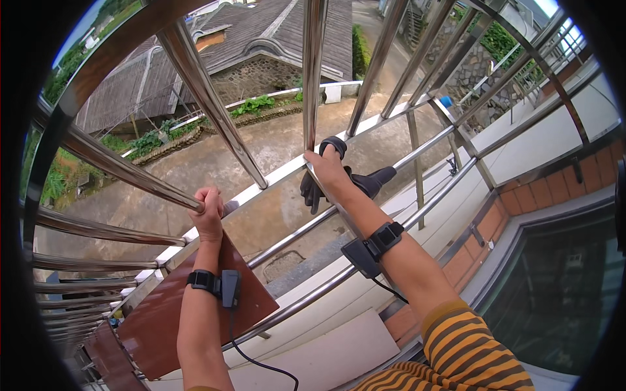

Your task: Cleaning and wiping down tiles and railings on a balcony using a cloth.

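My left hand [208, 215] is closed at the lower end of a polished metal bar [137, 168] of the window cage, near the white bottom rail [276, 181]. My right hand [330, 171] is on that rail at the foot of another upright bar [313, 73]. It grips a black object [374, 182] with folds like fabric or leather and a tapered end. A black ring-like part [333, 144] surrounds a fingertip; the other fingers are mostly hidden. Each forearm wears a black strapped device [231, 288] with a cable.
Below my left forearm lies a reddish-brown board [195, 313] on the lower bars [298, 234]. A pale panel [323, 354] is closer to me. To the right are orange brick tiles [562, 190] and a dark window [552, 293]. Beyond the cage lies a concrete yard [146, 195], well below.
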`<state>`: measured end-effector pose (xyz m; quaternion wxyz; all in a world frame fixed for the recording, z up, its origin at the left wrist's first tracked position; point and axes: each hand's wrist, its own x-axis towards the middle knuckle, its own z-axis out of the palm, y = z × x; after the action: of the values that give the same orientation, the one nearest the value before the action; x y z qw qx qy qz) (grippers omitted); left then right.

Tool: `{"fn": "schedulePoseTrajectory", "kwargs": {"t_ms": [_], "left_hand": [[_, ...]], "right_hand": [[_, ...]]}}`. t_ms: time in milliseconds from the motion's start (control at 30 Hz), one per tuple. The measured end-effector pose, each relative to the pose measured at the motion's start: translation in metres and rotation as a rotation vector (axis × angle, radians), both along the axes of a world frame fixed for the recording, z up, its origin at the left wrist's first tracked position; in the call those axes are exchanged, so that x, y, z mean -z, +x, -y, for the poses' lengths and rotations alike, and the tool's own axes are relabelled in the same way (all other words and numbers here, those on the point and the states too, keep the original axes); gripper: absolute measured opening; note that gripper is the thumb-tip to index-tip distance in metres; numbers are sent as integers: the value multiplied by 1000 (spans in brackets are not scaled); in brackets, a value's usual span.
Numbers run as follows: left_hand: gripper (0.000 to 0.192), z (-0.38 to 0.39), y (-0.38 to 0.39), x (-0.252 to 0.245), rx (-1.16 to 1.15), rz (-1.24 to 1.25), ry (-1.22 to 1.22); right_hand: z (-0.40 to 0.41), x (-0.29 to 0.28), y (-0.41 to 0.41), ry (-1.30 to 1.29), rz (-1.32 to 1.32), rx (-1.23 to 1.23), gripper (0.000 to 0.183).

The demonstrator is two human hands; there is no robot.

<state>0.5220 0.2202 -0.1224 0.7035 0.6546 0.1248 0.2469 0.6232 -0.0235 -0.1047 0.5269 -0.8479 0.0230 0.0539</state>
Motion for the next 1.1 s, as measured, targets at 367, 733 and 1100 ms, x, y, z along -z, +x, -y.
{"fn": "schedulePoseTrajectory", "kwargs": {"t_ms": [367, 733, 1100], "left_hand": [[12, 2, 0, -2, -14, -11, -4], [12, 0, -3, -4, 12, -18, 0], [12, 1, -2, 0, -9, -24, -2]], "right_hand": [[-13, 15, 18, 99, -78, 188, 106], [76, -48, 27, -537, -141, -893, 79], [294, -109, 101, 530, -221, 299, 23]]}}
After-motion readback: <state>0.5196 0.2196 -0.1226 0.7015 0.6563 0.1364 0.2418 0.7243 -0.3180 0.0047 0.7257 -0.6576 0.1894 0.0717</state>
